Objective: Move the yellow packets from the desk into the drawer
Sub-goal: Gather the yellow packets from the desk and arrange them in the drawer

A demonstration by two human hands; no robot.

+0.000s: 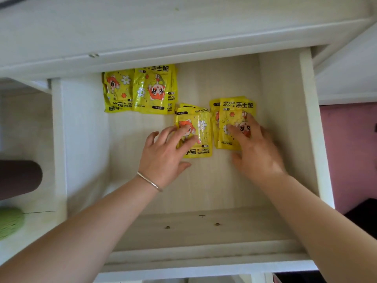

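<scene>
In the drawer (289, 139), two stacks of packets are being laid mid-floor: one (196, 135) under the spread fingers of the left hand (165, 154), one (230, 119) under the flat, open right hand (255, 148). Another pile (140, 90) lies at the back edge. The stacks are best pressed flat and squared before release, so none slide.

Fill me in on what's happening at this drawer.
A person is arranging yellow hand-warmer packets in an open drawer. The left hand rests its fingers on one small stack, the right hand lies flat on another stack beside it. A third group of packets lies untouched at the back left. No packets show on the desktop.
</scene>
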